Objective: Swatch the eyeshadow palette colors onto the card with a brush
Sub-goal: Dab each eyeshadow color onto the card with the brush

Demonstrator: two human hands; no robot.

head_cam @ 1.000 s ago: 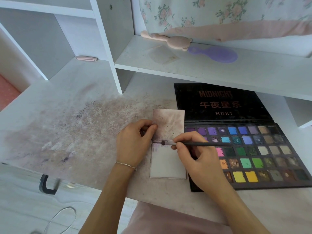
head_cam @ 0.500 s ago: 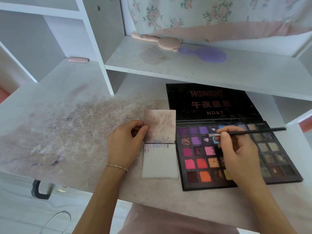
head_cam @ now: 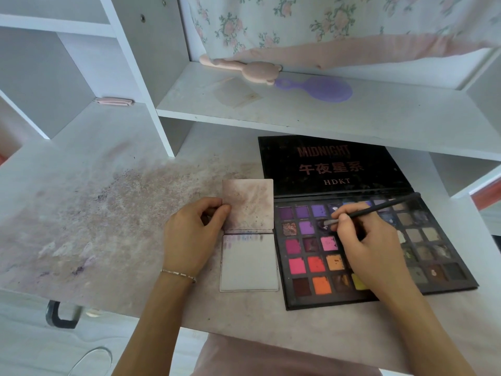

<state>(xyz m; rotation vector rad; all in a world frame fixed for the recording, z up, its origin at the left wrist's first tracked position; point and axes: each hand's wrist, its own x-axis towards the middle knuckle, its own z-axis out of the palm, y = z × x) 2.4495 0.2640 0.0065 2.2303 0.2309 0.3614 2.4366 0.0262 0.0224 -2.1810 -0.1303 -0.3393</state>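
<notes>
Purple powder fills the pan where the brush point(head_cam: 374, 208) tip now sits, in the second row of the eyeshadow palette point(head_cam: 379, 251). The right hand point(head_cam: 363, 240) holds the thin black brush like a pencil, its fingers closed around the handle. The palette lies open on the worktop point(head_cam: 108, 213), with its black lid flat behind it.

Just to the left of the palette, touching it or nearly so, lies the card point(head_cam: 249, 261). It is white, and only its top edge has small dabs of color in a short row. Most of the card is bare. So the job looks only just started: a few colors are done, and many pans are left. I think the next thing is to carry this purple over to the card.

A dusty pink square sheet point(head_cam: 248, 204) sits above the card. The left hand point(head_cam: 189, 234) pinches its left edge with thumb and fingers, keeping things steady.
</notes>
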